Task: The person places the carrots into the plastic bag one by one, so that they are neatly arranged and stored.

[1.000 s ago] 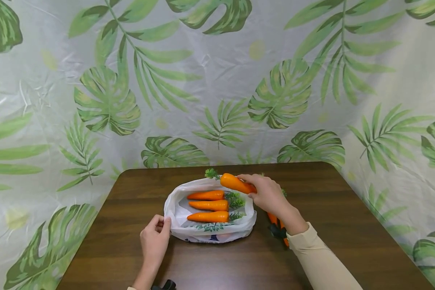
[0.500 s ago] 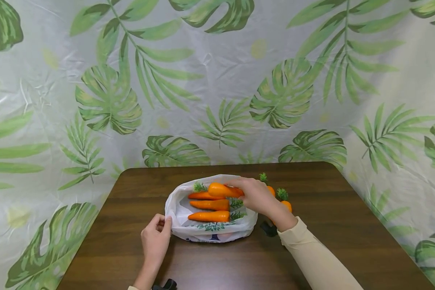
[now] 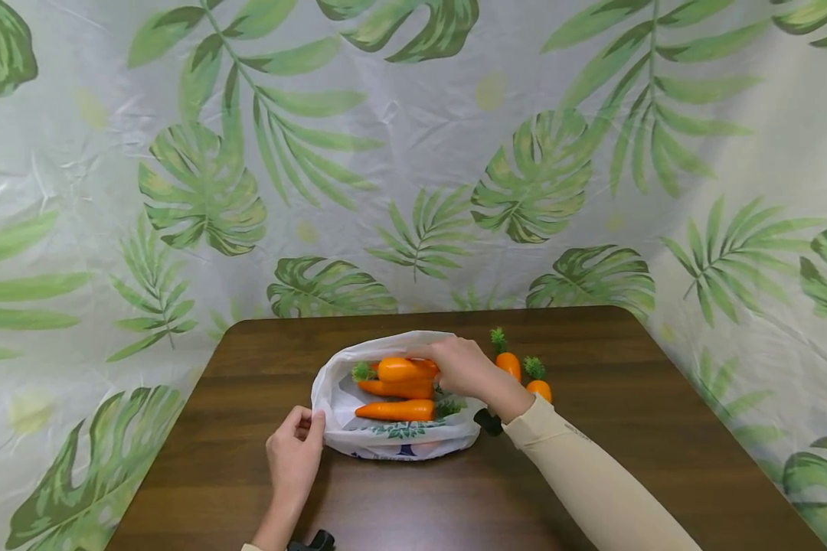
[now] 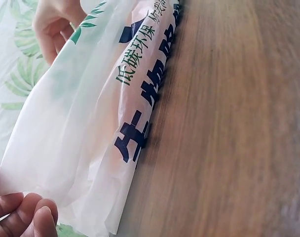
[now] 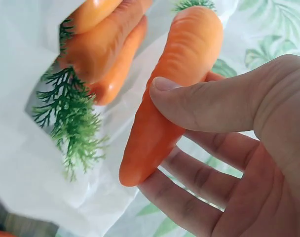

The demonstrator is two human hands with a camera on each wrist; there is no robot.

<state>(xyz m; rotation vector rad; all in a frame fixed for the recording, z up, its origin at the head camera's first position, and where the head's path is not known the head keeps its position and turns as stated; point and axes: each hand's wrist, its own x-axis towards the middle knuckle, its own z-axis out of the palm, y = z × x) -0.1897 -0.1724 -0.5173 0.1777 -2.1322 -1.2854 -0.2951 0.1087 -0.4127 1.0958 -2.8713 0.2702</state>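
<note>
A white plastic bag (image 3: 331,367) lies on the table with its mouth spread wide. My left hand (image 3: 295,450) pinches the bag's left rim between thumb and fingers, as the left wrist view also shows. Inside the bag's mouth my right hand (image 3: 463,369) holds a carrot (image 3: 403,370), its green top pointing left. In the right wrist view, thumb and fingers grip this carrot (image 5: 177,89) near its tapered end. Below it in the bag lie other carrots (image 3: 400,411) with their tops to the right; the held one partly covers them.
Two more carrots, one upper (image 3: 508,365) and one lower (image 3: 540,389), lie right of the bag, partly behind my right arm. The brown wooden table (image 3: 627,428) extends to both sides. A leaf-patterned sheet (image 3: 413,153) hangs behind it.
My right hand has moved left and down with the carrot, from above the bag's far rim into its mouth. The left hand has stayed at the bag's rim.
</note>
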